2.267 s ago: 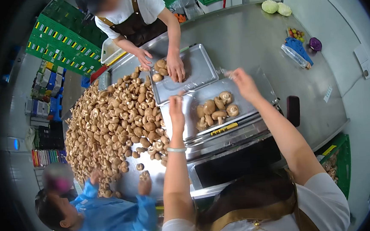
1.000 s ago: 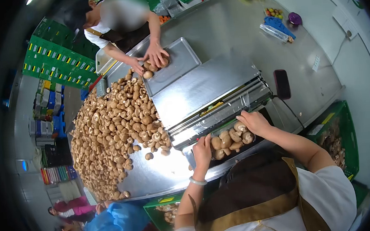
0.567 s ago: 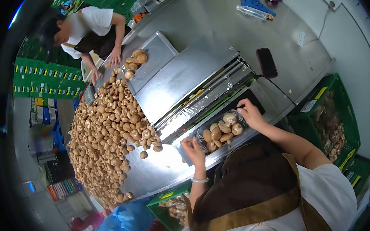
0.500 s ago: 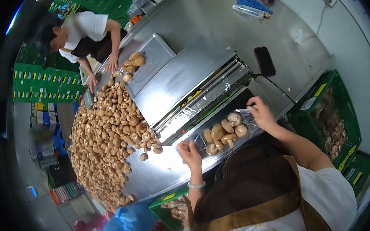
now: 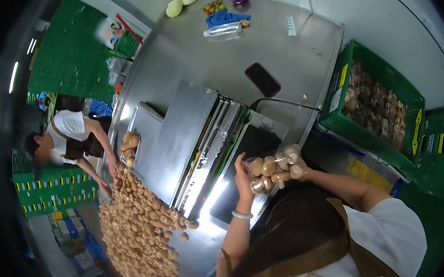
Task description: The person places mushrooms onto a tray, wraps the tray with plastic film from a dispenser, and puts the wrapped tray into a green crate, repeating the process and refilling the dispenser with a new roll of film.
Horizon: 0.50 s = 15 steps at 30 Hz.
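Note:
A film-wrapped pack of brown mushrooms (image 5: 269, 169) is held up in front of my apron, between both hands. My left hand (image 5: 243, 181) grips its left end, thumb and fingers at the edge of the pack. At the other end my right hand (image 5: 305, 172) is closed on the pack, its fingers mostly hidden behind it. Just beyond the pack stands the metal film-wrapping machine (image 5: 188, 141), whose dark plate (image 5: 245, 144) is nearest to my left hand.
Loose mushrooms (image 5: 138, 226) lie heaped at left on the steel table (image 5: 190, 53). Across it, a co-worker (image 5: 75, 131) reaches toward the heap. A phone (image 5: 262, 79) and cable lie behind the machine. At right stands a green crate (image 5: 338, 92) of mushroom packs.
The mushroom pack has risen off the machine's front, and its loose film ends are now gathered in at my hands. My view has turned right, toward the crate.

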{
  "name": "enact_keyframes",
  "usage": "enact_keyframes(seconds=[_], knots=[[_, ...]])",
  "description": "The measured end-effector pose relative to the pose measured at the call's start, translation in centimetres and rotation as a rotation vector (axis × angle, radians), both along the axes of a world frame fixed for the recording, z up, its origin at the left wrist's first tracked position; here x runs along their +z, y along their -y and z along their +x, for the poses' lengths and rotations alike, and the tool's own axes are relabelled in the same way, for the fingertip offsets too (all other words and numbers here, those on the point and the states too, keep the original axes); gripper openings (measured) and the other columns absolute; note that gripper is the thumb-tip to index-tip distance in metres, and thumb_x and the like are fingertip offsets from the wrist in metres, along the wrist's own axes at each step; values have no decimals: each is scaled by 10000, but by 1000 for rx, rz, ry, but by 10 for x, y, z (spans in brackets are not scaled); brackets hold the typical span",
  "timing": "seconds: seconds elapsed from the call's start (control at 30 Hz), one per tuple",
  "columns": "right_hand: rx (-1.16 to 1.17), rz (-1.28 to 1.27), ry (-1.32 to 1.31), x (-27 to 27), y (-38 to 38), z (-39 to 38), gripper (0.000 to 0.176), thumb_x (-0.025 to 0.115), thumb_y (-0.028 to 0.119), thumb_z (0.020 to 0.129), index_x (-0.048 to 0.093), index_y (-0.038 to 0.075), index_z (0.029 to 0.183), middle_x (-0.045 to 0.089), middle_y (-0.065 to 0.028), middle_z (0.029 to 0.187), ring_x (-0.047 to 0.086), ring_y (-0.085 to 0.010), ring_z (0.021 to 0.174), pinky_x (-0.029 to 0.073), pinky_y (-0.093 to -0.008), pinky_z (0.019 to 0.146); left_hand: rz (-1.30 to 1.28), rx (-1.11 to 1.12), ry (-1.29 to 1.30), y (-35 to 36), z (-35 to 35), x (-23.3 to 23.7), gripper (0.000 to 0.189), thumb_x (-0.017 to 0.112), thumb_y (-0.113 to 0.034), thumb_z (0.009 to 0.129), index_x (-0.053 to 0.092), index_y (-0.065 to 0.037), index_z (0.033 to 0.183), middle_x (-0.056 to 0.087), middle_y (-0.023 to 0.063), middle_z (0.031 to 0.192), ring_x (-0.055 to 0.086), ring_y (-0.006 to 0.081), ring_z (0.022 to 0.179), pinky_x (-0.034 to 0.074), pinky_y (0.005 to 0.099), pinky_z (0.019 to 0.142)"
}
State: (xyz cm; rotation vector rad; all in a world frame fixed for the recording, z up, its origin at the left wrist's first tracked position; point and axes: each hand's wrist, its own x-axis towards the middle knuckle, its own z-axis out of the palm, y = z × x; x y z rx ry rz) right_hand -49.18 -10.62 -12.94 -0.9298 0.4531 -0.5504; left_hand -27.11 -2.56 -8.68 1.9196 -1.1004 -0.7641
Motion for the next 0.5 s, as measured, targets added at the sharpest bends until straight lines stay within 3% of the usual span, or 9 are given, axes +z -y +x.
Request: enact_keyframes(seconds=[0.1, 0.17, 0.2, 0.23, 0.33, 0.37, 0.43, 0.5], knots=[[430, 559, -43, 97, -2, 2, 360, 604, 199, 933, 539, 27, 1242, 556, -124, 1231, 613, -221, 1022, 492, -339, 897, -149, 38, -694, 1, -45, 51, 478, 599, 34, 871, 476, -81, 1319, 539, 12, 965, 544, 122, 846, 471, 254, 783], [668, 766, -140, 162, 13, 11, 377, 634, 205, 923, 556, 14, 1238, 562, -131, 1207, 614, -216, 1014, 493, -322, 898, -131, 47, -936, -5, -55, 80, 430, 632, 54, 857, 494, -57, 1250, 531, 13, 973, 527, 97, 834, 462, 237, 793], [747, 825, -155, 192, 21, 11, 385, 649, 207, 918, 564, 7, 1236, 564, -135, 1196, 615, -213, 1010, 494, -313, 899, -203, 0, -943, -8, -66, 100, 370, 626, 74, 874, 497, -38, 1203, 540, 25, 947, 530, 96, 826, 466, 245, 779], [787, 839, -156, 218, 31, 9, 394, 664, 210, 913, 573, 0, 1234, 567, -139, 1184, 616, -211, 1006, 494, -305, 899, -303, -119, -619, -9, -75, 118, 307, 602, 66, 907, 506, -33, 1181, 547, 25, 906, 529, 97, 818, 462, 253, 749], [578, 626, 327, 265, 46, -22, 378, 650, 229, 925, 589, -17, 1207, 580, -133, 1161, 636, -204, 938, 519, -296, 837, -553, -531, -937, 26, -105, 178, 235, 533, -5, 959, 484, -29, 1187, 559, 51, 809, 525, 126, 713, 470, 276, 665], [517, 282, 323, 246, 60, -35, 383, 644, 237, 929, 587, -16, 1211, 602, -129, 1135, 645, -197, 918, 527, -294, 812, -547, -611, -959, 33, -112, 183, 238, 536, -9, 960, 487, -30, 1192, 564, 52, 812, 529, 128, 713, 471, 277, 669], [268, -416, 169, 207, 86, -61, 394, 631, 253, 936, 583, -16, 1219, 645, -122, 1084, 663, -185, 878, 542, -288, 763, -521, -721, -977, 48, -127, 186, 245, 541, -18, 962, 493, -30, 1202, 574, 55, 818, 539, 134, 715, 473, 279, 679], [225, -411, -627, 252, 124, -102, 427, 659, 290, 919, 594, 4, 1230, 718, -112, 1017, 681, -204, 974, 546, -329, 795, -463, -779, -961, 61, -140, 181, 252, 546, -27, 964, 499, -30, 1211, 584, 57, 824, 548, 140, 717, 476, 281, 688]])
